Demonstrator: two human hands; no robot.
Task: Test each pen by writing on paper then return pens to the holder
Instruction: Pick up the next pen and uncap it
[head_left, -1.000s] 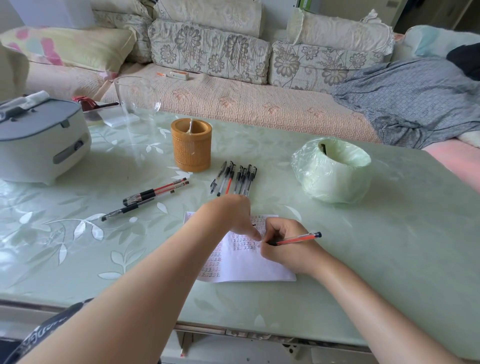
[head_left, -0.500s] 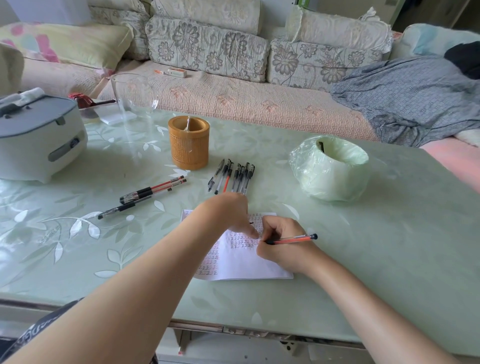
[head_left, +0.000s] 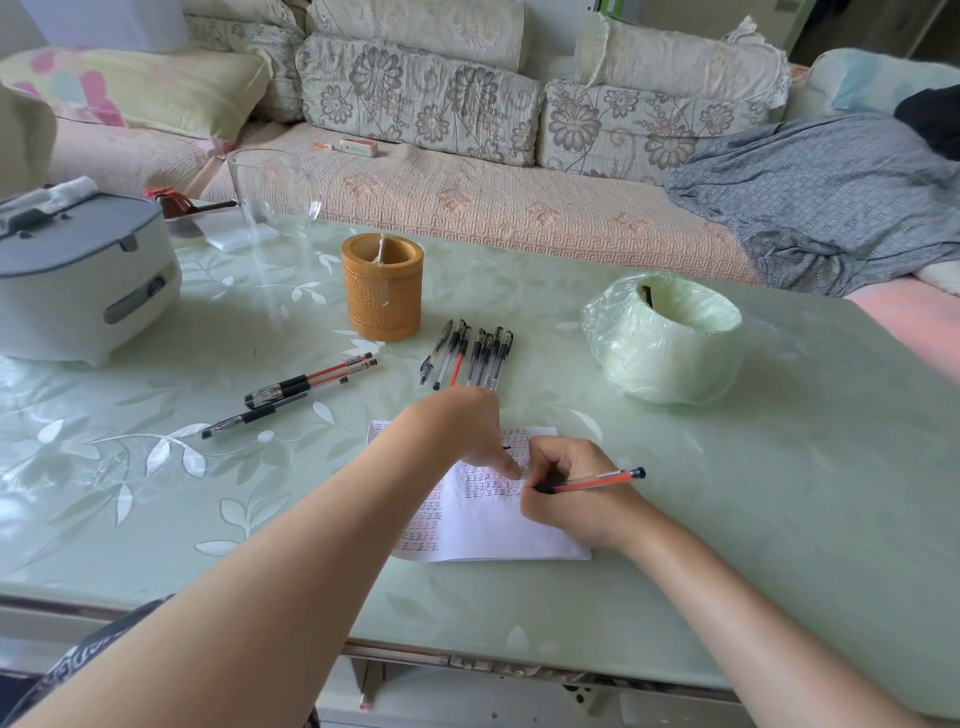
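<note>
My right hand (head_left: 569, 491) grips a red pen (head_left: 597, 481) with its tip down on a white sheet of paper (head_left: 498, 530) covered in rows of red and black marks. My left hand (head_left: 467, 428) presses the paper's upper part flat with its fingers. Beyond the paper lies a row of several pens (head_left: 470, 356). Three more pens (head_left: 296, 392) lie to the left. The round bamboo pen holder (head_left: 383, 293) stands upright behind the row.
A grey-and-white appliance (head_left: 78, 280) sits at the left of the green table (head_left: 779, 493). A clear glass vessel (head_left: 272, 189) stands at the back. A small bin with a green bag (head_left: 665, 340) is at the right. A sofa lies beyond the table.
The right hand's pen has tilted slightly while it stays on the paper. The left hand keeps holding the sheet. The pens on the table have not moved.
</note>
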